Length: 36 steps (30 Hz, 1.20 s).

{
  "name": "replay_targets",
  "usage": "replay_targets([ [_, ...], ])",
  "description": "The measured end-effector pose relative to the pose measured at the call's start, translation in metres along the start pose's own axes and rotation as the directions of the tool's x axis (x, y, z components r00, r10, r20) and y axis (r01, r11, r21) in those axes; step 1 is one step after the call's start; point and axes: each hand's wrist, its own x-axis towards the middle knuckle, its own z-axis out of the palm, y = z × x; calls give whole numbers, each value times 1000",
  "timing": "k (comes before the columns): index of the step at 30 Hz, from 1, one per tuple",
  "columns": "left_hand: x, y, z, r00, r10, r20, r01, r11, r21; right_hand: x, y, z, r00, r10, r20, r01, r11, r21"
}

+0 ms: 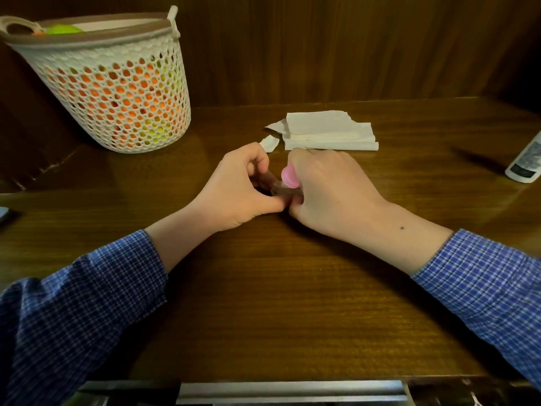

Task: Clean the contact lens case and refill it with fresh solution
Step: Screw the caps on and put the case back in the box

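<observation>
Centrally, both hands meet over a dark wooden table, low to its surface. Left hand: fingers curled, thumb and fingertips pinching one end of the lens case. Right hand: fingers curled round the other end, covering most of it. Case is clear plastic, held between the two hands just above the tabletop; only a short stretch shows in the gap. Pink cap sits on top of the case, hard against the right hand's fingers; cannot tell whether it is screwed on or loose.

Behind the hands, near: a stack of folded white tissues lying flat, edges ragged on the left. A small torn scrap of tissue lies just beside the stack, close to the left hand's knuckles.

Far right edge: a white bottle, lying tilted, partly cut off by the frame, well apart from the hands. Label unreadable.

Back left: a white mesh basket with brown rim, orange and yellow-green contents showing through the holes.

Both forearms in blue checked sleeves.
</observation>
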Motion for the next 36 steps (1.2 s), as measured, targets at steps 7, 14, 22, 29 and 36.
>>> replay_targets([
  [7, 0, -4, -1, 1000, 7, 30, -6, 999, -34, 1, 14, -5, 999, 19, 44, -24, 994, 110],
  [14, 2, -5, -4, 991, -20, 130, 24, 999, -27, -3, 38, -6, 998, 14, 59, -34, 935, 354],
  [22, -6, 4, -2, 989, -133, 63, 129, 989, 65, 16, 52, 16, 932, 360, 40, -311, 738, 599],
  [29, -12, 12, 7, 987, -155, -41, 159, 981, 110, 29, 53, 30, 881, 457, 125, -427, 654, 624],
  [36, -14, 15, 9, 983, -178, -51, 183, 976, 121, 31, 49, 26, 892, 452, 12, -393, 761, 517],
])
